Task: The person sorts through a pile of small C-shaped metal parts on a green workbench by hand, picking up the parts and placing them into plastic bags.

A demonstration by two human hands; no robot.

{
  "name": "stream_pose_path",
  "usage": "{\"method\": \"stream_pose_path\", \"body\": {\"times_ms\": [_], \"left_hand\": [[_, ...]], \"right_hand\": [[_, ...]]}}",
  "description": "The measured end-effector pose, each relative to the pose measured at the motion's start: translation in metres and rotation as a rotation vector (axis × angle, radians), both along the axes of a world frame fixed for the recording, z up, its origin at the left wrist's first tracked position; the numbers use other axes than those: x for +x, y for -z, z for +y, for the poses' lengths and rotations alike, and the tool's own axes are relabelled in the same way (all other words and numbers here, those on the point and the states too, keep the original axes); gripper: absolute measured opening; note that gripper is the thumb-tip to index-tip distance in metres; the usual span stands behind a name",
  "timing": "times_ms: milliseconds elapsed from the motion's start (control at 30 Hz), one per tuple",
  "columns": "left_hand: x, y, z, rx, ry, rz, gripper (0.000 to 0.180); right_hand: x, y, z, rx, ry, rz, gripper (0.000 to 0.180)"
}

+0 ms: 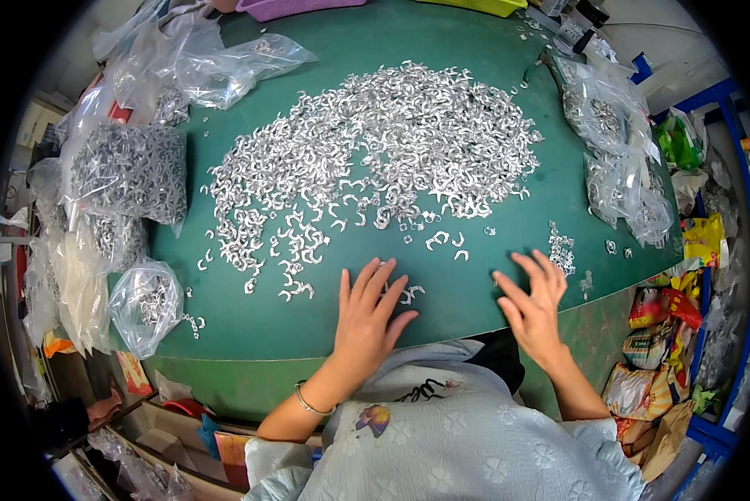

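A wide heap of small silvery C-shaped metal pieces [425,138] covers the middle and far part of the green tabletop [467,305]. My left hand [363,321] lies palm down near the front edge, its fingers spread. A couple of loose metal pieces [411,294] show beside its fingers; whatever lies under the palm is hidden. My right hand [540,316] hovers or rests farther right with fingers apart and slightly bent. Just beyond it sits a small cluster of tiny metal parts [561,249]. Neither hand visibly grips anything.
Clear plastic bags full of metal parts [128,171] crowd the left edge, with a smaller open bag [146,305] nearer me. More filled bags [604,117] line the right edge. A purple basket [295,7] and a yellow basket [479,7] stand at the far side.
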State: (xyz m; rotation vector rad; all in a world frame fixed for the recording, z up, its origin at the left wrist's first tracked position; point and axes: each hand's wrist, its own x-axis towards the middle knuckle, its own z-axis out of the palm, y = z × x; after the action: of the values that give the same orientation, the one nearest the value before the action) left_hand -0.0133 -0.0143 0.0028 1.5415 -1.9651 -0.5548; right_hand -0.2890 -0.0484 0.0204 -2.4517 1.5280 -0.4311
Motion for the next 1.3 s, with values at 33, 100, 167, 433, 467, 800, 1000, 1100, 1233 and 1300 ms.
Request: {"method": "stream_pose_path", "body": {"times_ms": [33, 100, 167, 433, 467, 800, 1000, 1100, 1233, 1300], "left_hand": [[-0.005, -0.001, -0.001, -0.001, 0.001, -0.002, 0.051], [-0.011, -0.002, -0.003, -0.004, -0.024, -0.020, 0.047], [-0.015, 0.000, -0.004, -0.022, -0.050, -0.022, 0.042], [-0.012, 0.014, 0.001, -0.051, -0.064, 0.008, 0.025], [-0.013, 0.012, 0.002, -0.048, -0.063, 0.026, 0.026], [-0.002, 0.009, 0.014, 0.025, -0.157, 0.133, 0.042], [-0.003, 0.001, 0.006, 0.032, -0.131, 0.148, 0.055], [0.002, 0.002, 0.008, 0.091, -0.064, 0.138, 0.062], [0.011, 0.000, 0.011, 0.081, -0.124, 0.238, 0.065], [0.016, -0.003, 0.000, 0.029, -0.128, 0.209, 0.068]], "right_hand": [[0.003, 0.001, 0.001, 0.024, -0.043, 0.056, 0.040], [0.003, 0.000, 0.003, 0.004, -0.009, 0.144, 0.045], [-0.005, 0.001, 0.003, -0.011, 0.062, 0.251, 0.053], [0.014, 0.005, -0.013, -0.042, 0.099, 0.153, 0.068], [0.028, 0.005, -0.018, 0.011, 0.057, 0.108, 0.072], [0.096, 0.010, -0.010, 0.250, -0.401, -0.217, 0.078], [0.102, 0.010, -0.026, 0.244, -0.519, -0.102, 0.076], [0.110, 0.010, -0.014, 0.360, -0.595, -0.222, 0.068], [0.107, 0.016, -0.042, 0.233, -0.540, -0.330, 0.059], [0.110, 0.012, -0.063, 0.108, -0.502, -0.211, 0.058]]}}
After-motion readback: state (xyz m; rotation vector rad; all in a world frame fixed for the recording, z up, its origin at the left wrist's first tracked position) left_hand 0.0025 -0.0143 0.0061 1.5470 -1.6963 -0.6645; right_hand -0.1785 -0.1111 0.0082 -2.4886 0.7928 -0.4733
